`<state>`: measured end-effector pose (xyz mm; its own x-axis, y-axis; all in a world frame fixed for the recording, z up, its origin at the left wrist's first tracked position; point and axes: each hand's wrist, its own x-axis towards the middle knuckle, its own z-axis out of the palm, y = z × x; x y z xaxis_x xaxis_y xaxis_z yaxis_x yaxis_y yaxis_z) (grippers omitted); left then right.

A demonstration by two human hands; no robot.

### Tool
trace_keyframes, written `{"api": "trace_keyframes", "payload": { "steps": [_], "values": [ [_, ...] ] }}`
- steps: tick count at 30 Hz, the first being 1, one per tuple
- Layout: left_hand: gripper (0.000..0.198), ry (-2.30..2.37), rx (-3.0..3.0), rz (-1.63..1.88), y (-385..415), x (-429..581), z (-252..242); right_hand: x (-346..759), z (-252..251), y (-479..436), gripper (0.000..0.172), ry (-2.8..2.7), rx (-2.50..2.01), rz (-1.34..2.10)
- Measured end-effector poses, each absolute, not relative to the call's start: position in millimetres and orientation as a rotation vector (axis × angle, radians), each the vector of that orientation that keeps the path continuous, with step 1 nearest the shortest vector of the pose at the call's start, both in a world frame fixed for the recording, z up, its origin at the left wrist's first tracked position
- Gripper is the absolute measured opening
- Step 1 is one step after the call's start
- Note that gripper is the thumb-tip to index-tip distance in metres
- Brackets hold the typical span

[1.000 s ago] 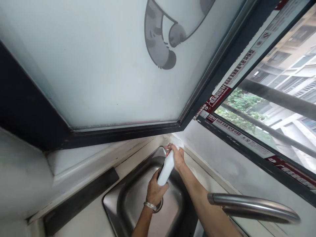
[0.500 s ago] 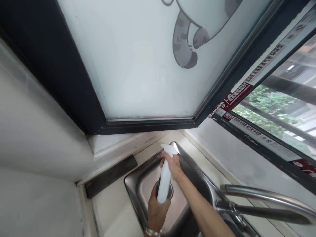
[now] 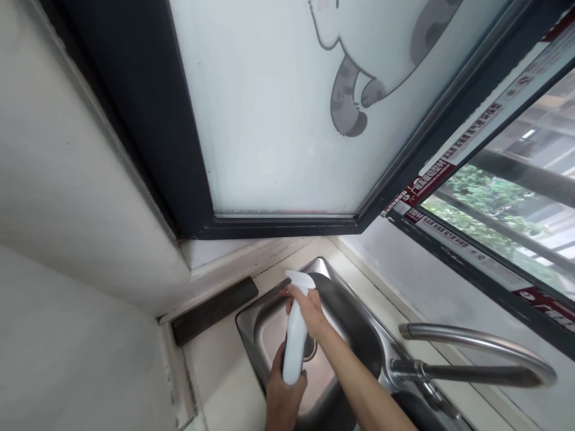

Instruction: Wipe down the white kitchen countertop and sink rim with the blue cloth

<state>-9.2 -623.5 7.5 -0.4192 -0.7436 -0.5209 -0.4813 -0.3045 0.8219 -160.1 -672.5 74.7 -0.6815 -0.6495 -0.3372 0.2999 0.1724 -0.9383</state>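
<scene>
A white spray bottle [image 3: 295, 341] is held over the steel sink [image 3: 359, 335], its trigger head pointing up and to the left. My right hand [image 3: 309, 308] is closed around its neck below the nozzle. Lower down, my left hand [image 3: 284, 389] wraps the base of the bottle from the left and below. Part of the left fingers is hidden behind the bottle. The sink's drain [image 3: 309, 348] shows just right of the bottle.
A steel faucet [image 3: 476, 341] curves over the sink's right side. Left of the sink, a dark flat bar [image 3: 215, 311] lies on the pale counter. Above hangs a dark-framed frosted glass pane [image 3: 265, 131] with a grey cartoon sticker. An open window [image 3: 516, 197] shows greenery at the right.
Both hands and the spray bottle sit slightly lower and further left in view. The camera has turned a little, so the pane and the dark bar appear shifted right. The grip looks unchanged.
</scene>
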Motion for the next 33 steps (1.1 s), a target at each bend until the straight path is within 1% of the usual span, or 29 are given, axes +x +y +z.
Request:
{"api": "trace_keyframes", "payload": {
  "steps": [8,13,20,25,30,33],
  "values": [
    [0.074,-1.702,1.436,-1.850,-635,-5,30,-157,90,-679,0.052,1.676,-0.352,-1.660],
    [0.071,-1.649,1.387,-1.837,-650,-7,34,-156,103,-691,0.052,1.737,-0.392,-1.635],
    [0.074,-1.641,1.386,-1.785,-672,0,45,-150,109,-715,0.051,1.654,-0.439,-1.651],
    [0.077,-1.605,1.422,-1.747,-672,10,48,-135,118,-724,0.052,1.685,-0.542,-1.577],
    [0.077,-1.511,1.436,-1.777,-667,11,52,-133,128,-717,0.060,1.647,-0.546,-1.509],
    [0.077,-1.484,1.392,-1.792,-656,13,56,-130,133,-707,0.058,1.610,-0.579,-1.499]
  ]
}}
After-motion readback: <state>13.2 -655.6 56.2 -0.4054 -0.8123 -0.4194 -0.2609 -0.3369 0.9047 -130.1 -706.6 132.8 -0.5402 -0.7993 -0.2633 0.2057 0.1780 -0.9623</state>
